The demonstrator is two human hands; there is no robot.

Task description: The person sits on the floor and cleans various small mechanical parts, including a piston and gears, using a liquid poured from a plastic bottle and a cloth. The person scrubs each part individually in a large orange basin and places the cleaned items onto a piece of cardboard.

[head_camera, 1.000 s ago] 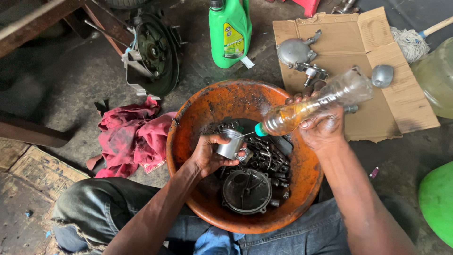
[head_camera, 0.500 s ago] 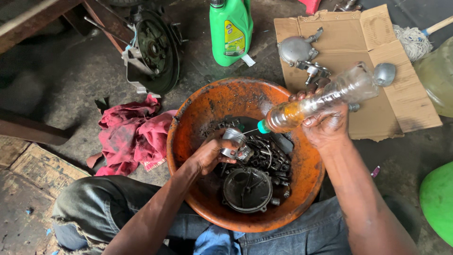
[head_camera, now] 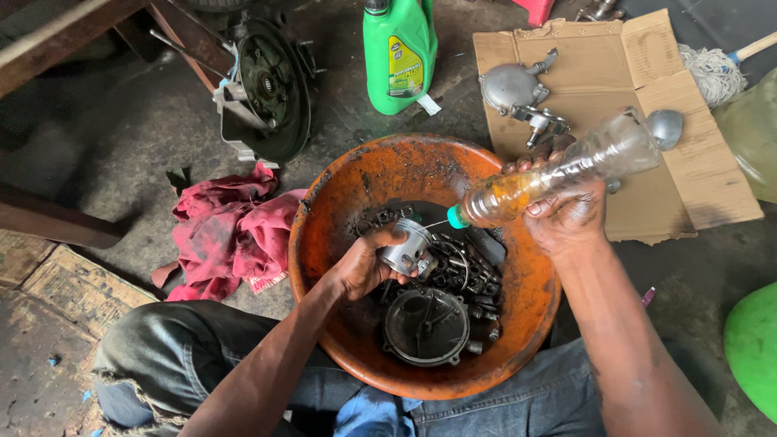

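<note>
An orange, oil-stained basin (head_camera: 348, 194) rests between my knees with several dark engine parts (head_camera: 461, 275) and a round cover (head_camera: 426, 326) lying in it. My left hand (head_camera: 364, 263) grips a small silver piston (head_camera: 407, 247) over the basin. In my right hand (head_camera: 566, 210) is a clear plastic bottle (head_camera: 558, 174) with a green cap, tilted down, holding yellowish liquid. A thin stream runs from its cap onto the piston.
A red rag (head_camera: 231, 231) lies left of the basin. Behind stand a green oil jug (head_camera: 399, 53) and a dark engine casing (head_camera: 271, 85). Flattened cardboard (head_camera: 696, 162) at right carries metal parts (head_camera: 518, 89). A green object (head_camera: 753, 348) sits far right.
The piston in my left hand has lowered and turned toward the bottle's cap. The bottle has tilted slightly and now squirts liquid onto it.
</note>
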